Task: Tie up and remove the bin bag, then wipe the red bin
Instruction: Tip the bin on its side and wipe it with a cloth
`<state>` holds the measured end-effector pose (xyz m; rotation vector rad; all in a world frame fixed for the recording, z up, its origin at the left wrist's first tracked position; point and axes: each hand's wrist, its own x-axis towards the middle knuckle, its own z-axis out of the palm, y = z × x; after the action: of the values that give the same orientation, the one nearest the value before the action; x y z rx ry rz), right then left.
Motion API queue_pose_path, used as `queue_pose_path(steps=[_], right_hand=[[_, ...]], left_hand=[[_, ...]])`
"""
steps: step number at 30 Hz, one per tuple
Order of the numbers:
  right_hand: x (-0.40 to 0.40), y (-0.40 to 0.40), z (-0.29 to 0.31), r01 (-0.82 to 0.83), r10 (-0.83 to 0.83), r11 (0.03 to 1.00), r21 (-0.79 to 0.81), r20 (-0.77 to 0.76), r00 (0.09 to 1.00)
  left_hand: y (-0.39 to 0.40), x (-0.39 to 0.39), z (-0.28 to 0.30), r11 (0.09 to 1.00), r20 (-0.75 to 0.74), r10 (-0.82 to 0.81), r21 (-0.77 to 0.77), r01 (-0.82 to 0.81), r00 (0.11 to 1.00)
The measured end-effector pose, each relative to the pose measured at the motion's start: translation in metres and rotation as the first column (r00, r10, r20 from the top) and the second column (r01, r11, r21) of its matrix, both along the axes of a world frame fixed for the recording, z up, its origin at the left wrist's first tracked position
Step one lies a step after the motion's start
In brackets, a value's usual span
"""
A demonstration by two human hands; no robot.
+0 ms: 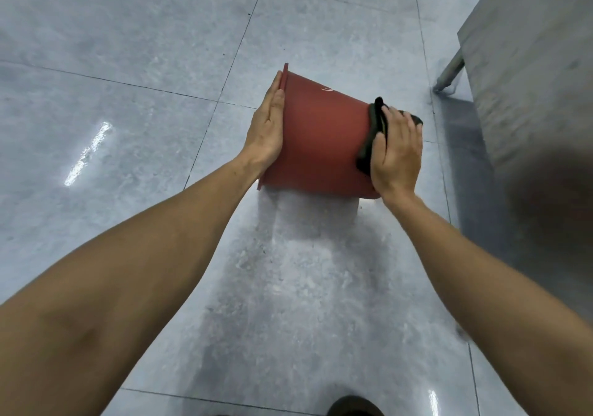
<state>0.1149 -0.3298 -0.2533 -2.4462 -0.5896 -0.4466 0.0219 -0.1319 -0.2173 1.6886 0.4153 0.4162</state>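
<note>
- Two hands were seen at the red bin (pixel 321 139), which was held on its side above the tiled floor (pixel 128 62).
- Its rim was braced by the flat, straight-fingered left hand (pixel 266 130).
- A dark cloth (pixel 373 126) was pressed against its base end by the right hand (pixel 398 152) (fingers spread, not clenched).
- Its long axis ran from one hand to the other, so wiping was judged under way; no bin bag was seen.

One marking only: a small white mark on the upper side wall of the red bin (pixel 321 133), near the far edge of the visible face. It is too small and blurred to make out as letters, digits or a logo. No readable writing shows on the dark cloth (pixel 375 126) or the floor tiles (pixel 128 94).
</note>
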Motion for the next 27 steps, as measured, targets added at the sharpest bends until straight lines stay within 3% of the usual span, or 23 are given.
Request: queue_pose_path(steps=[3,7,10,13,19,23,27], right_hand=[[0.022,0.035,0.033,0.062,-0.066,0.998,-0.034,-0.162,0.984],[0.025,0.081,0.052,-0.048,0.010,0.990,-0.132,-0.275,0.961],[0.006,0.103,0.049,-0.155,0.137,0.981,-0.112,-0.159,0.978],[-0.022,0.101,0.032,-0.267,0.267,0.945,-0.190,-0.027,0.963],[-0.056,0.045,-0.028,-0.346,0.462,0.853,-0.391,0.258,0.848],[-0.051,-0.009,-0.053,-0.274,0.422,0.853,-0.444,0.277,0.863],[-0.042,-0.042,-0.044,-0.176,0.250,0.926,-0.333,0.192,0.949]], left_hand=[[0.001,0.001,0.000,1.000,-0.004,0.003,-0.011,-0.004,1.000],[-0.001,-0.001,-0.003,1.000,0.007,0.016,-0.011,-0.015,1.000],[0.001,0.000,-0.003,1.000,0.014,0.009,-0.023,-0.008,1.000],[0.002,0.002,-0.002,0.999,0.031,0.000,-0.033,0.001,1.000],[0.000,0.002,0.002,0.998,-0.011,0.015,-0.057,-0.015,1.000],[-0.001,-0.001,0.003,1.000,-0.029,0.014,-0.025,-0.015,0.999],[-0.001,-0.004,0.006,1.000,-0.053,0.008,-0.008,-0.009,0.999]])
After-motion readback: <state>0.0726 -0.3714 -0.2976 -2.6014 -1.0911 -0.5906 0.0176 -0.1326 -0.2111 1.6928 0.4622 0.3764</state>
